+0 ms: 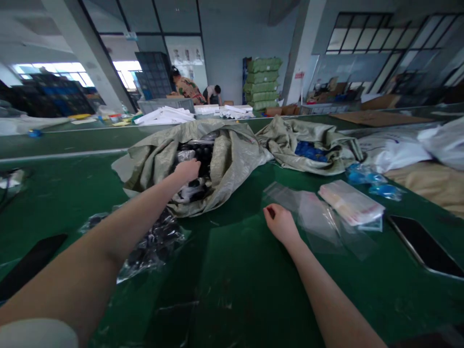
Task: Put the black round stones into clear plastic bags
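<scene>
My left hand (pixel 187 170) reaches into the mouth of a grey-green woven sack (pixel 239 154), its fingers curled. Black round pieces (pixel 201 152) and clear plastic wrapping lie around it; what the fingers hold, if anything, is hidden. On the green table, my right hand (pixel 282 224) rests with fingers curled in and a small hollow visible, nothing showing in it. Just beyond and right of that hand lie loose clear plastic bags (pixel 315 222). A stack of clear bags (pixel 351 202) sits farther right. Bagged black pieces (pixel 159 241) lie beneath my left forearm.
A second woven sack (pixel 282 133) holds blue pieces (pixel 311 151). Small blue bagged items (pixel 386 191) and a phone (pixel 426 244) lie at right. A dark flat object (pixel 32 261) is at left. Two people work behind the table, near white strips (pixel 165 116).
</scene>
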`<action>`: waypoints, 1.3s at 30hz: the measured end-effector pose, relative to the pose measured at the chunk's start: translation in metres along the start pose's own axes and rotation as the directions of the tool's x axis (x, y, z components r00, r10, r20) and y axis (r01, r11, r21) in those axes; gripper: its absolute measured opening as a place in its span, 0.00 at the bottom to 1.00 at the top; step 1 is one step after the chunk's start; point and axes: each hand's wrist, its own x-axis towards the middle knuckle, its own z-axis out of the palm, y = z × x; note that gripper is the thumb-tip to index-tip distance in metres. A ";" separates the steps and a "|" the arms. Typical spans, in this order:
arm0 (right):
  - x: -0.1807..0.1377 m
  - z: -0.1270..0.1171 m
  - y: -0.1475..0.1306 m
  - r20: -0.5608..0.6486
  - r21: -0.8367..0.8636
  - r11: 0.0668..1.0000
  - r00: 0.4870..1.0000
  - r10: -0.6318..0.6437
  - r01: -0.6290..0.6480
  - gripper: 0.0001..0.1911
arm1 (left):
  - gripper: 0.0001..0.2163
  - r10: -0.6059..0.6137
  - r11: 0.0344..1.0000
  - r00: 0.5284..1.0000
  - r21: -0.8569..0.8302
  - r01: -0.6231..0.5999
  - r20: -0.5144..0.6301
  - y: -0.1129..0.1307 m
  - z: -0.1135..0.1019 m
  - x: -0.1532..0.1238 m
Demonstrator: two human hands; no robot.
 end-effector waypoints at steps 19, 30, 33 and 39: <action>0.008 0.000 0.049 -0.110 -0.341 0.908 0.970 0.217 -0.242 0.25 | 0.20 0.083 0.896 0.970 -0.409 -0.172 -0.226 0.025 -0.023 -0.050; 0.007 -0.010 0.052 -0.107 -0.401 0.865 0.953 0.282 -0.301 0.15 | 0.27 0.345 0.770 0.937 -0.551 -0.321 -0.064 0.106 0.056 -0.201; 0.005 -0.010 0.052 -0.102 -0.405 0.866 0.956 0.275 -0.293 0.15 | 0.29 0.298 0.759 0.950 -0.580 -0.296 -0.094 0.096 0.048 -0.199; 0.002 -0.007 0.046 -0.042 -0.392 0.886 0.967 0.251 -0.247 0.12 | 0.28 0.377 0.695 0.918 -0.618 -0.368 -0.122 0.104 0.028 -0.196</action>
